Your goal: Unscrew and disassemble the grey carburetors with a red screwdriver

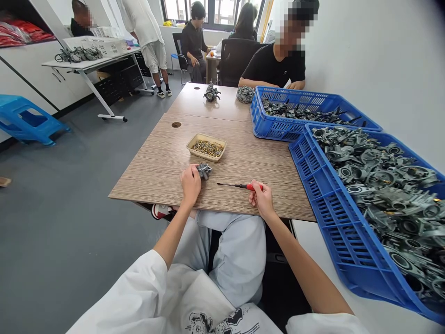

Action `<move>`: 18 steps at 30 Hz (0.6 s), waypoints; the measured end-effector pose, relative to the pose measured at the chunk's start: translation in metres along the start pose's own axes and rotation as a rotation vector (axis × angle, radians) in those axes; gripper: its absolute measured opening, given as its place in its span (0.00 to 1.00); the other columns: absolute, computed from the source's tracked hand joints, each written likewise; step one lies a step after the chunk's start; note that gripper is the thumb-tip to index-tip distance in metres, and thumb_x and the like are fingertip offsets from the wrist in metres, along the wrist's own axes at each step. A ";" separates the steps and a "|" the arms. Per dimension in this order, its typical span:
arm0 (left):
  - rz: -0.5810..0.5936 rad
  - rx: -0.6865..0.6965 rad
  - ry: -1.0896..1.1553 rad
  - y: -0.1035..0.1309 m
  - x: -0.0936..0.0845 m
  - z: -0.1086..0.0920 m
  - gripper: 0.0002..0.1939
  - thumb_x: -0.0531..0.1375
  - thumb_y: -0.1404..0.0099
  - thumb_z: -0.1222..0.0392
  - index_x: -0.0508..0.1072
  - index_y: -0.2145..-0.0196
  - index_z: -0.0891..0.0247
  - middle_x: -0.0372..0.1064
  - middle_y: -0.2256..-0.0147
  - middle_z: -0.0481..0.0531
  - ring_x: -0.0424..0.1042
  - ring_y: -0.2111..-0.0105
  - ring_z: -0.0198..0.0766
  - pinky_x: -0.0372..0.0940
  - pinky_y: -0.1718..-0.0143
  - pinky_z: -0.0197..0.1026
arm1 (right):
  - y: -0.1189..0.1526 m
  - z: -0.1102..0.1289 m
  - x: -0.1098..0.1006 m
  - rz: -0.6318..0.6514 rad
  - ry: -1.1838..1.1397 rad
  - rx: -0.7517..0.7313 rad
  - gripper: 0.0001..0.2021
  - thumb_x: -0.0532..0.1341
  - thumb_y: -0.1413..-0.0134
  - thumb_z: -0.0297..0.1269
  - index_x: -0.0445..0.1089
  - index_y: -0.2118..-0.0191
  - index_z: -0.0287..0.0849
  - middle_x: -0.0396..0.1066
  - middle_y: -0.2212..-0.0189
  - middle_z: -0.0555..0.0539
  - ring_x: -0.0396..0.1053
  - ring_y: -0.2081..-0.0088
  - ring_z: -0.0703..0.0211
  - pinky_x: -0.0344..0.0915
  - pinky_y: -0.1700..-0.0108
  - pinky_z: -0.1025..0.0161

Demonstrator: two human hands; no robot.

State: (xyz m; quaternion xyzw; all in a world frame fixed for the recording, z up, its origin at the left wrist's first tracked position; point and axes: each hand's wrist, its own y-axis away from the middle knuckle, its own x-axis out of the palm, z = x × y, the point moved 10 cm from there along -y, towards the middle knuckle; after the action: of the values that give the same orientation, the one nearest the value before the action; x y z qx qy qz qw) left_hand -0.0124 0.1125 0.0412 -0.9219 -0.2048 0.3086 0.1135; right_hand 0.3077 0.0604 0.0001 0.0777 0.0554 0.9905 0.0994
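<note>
My left hand (191, 184) is closed around a small grey cast-metal part (204, 170) on the wood-grain table (149, 171). The fingers cover its left side. To the right, my right hand (261, 197) grips a screwdriver (248, 186) by its red and black handle. The thin dark shaft points left, toward the metal part, with a gap between them. Just beyond my left hand stands a cream plastic tray (189, 148) holding many small brass-coloured and silvery pieces (208, 148).
Two blue crates (327, 222) (274, 132) full of metal castings line the right side. Farther back lie another metal part (211, 93) and a silvery heap (245, 94). A person in black (274, 65) sits across the table. A blue stool (29, 116) stands on the left floor.
</note>
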 end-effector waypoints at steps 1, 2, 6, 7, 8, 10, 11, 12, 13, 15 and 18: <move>0.006 0.011 0.000 0.000 0.002 0.000 0.19 0.45 0.21 0.55 0.75 0.56 0.57 0.79 0.54 0.59 0.74 0.51 0.52 0.65 0.45 0.55 | 0.000 0.000 0.000 -0.001 0.000 0.001 0.25 0.71 0.47 0.62 0.68 0.69 0.45 0.66 0.85 0.54 0.62 0.86 0.66 0.52 0.89 0.71; 0.015 0.028 0.008 -0.001 0.004 0.000 0.18 0.46 0.22 0.55 0.75 0.55 0.57 0.79 0.53 0.59 0.74 0.51 0.52 0.65 0.44 0.55 | 0.000 0.001 0.000 -0.002 0.001 0.000 0.25 0.71 0.48 0.63 0.67 0.69 0.45 0.66 0.85 0.54 0.62 0.87 0.66 0.52 0.89 0.71; 0.046 0.104 0.089 0.000 0.008 -0.007 0.19 0.44 0.20 0.54 0.72 0.46 0.58 0.76 0.48 0.59 0.74 0.46 0.49 0.66 0.41 0.53 | 0.000 0.003 0.001 0.000 -0.006 -0.005 0.26 0.71 0.49 0.64 0.69 0.68 0.44 0.68 0.84 0.53 0.63 0.86 0.66 0.53 0.89 0.71; 0.050 0.112 0.103 0.001 0.008 -0.008 0.18 0.45 0.20 0.53 0.70 0.44 0.58 0.75 0.46 0.60 0.73 0.44 0.49 0.65 0.40 0.53 | 0.000 0.004 0.002 0.004 -0.010 -0.005 0.26 0.71 0.48 0.64 0.70 0.68 0.44 0.69 0.84 0.52 0.63 0.86 0.66 0.53 0.89 0.72; 0.056 0.123 0.106 0.001 0.009 -0.009 0.18 0.48 0.21 0.52 0.69 0.41 0.59 0.74 0.45 0.60 0.72 0.43 0.49 0.65 0.40 0.53 | 0.000 0.004 0.002 0.009 -0.015 -0.003 0.26 0.70 0.48 0.65 0.72 0.66 0.43 0.70 0.83 0.52 0.64 0.86 0.66 0.54 0.89 0.72; 0.083 0.164 0.086 0.003 0.012 -0.014 0.22 0.55 0.24 0.50 0.66 0.37 0.60 0.73 0.44 0.62 0.71 0.43 0.52 0.65 0.39 0.54 | 0.001 0.006 0.004 0.023 -0.029 -0.002 0.27 0.70 0.48 0.65 0.75 0.64 0.42 0.73 0.81 0.49 0.65 0.85 0.66 0.55 0.88 0.72; 0.102 0.189 0.069 0.003 0.014 -0.016 0.24 0.59 0.26 0.51 0.65 0.36 0.61 0.73 0.44 0.63 0.70 0.43 0.52 0.64 0.39 0.54 | 0.001 0.007 0.005 0.033 -0.038 -0.003 0.27 0.70 0.48 0.65 0.76 0.63 0.41 0.75 0.79 0.48 0.66 0.84 0.66 0.55 0.88 0.71; 0.121 0.213 0.052 0.004 0.016 -0.018 0.26 0.60 0.28 0.53 0.64 0.35 0.61 0.72 0.44 0.63 0.70 0.43 0.53 0.64 0.39 0.55 | 0.002 0.008 0.006 0.045 -0.046 -0.002 0.27 0.70 0.48 0.64 0.77 0.62 0.41 0.77 0.77 0.46 0.67 0.83 0.65 0.56 0.87 0.71; 0.138 0.234 0.039 0.005 0.018 -0.020 0.28 0.61 0.29 0.55 0.63 0.35 0.61 0.72 0.44 0.63 0.70 0.43 0.53 0.63 0.39 0.55 | 0.003 0.010 0.007 0.058 -0.053 -0.002 0.27 0.70 0.48 0.64 0.77 0.61 0.41 0.79 0.75 0.45 0.68 0.83 0.65 0.57 0.87 0.71; 0.178 0.269 0.023 0.007 0.023 -0.023 0.30 0.61 0.30 0.57 0.61 0.33 0.61 0.71 0.43 0.63 0.69 0.42 0.53 0.63 0.38 0.55 | 0.004 0.011 0.010 0.087 -0.063 -0.004 0.27 0.71 0.49 0.62 0.78 0.59 0.41 0.80 0.72 0.43 0.70 0.81 0.64 0.59 0.86 0.70; 0.248 0.335 0.000 0.010 0.030 -0.030 0.34 0.61 0.30 0.57 0.58 0.30 0.60 0.71 0.42 0.62 0.68 0.42 0.54 0.61 0.37 0.55 | 0.005 0.013 0.012 0.113 -0.067 -0.007 0.27 0.72 0.50 0.62 0.78 0.58 0.41 0.82 0.70 0.43 0.71 0.81 0.64 0.60 0.85 0.70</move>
State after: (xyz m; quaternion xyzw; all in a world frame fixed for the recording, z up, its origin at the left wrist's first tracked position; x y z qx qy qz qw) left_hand 0.0307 0.1144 0.0461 -0.9083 -0.0355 0.3500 0.2264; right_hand 0.2976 0.0595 0.0150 0.1133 0.0441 0.9915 0.0452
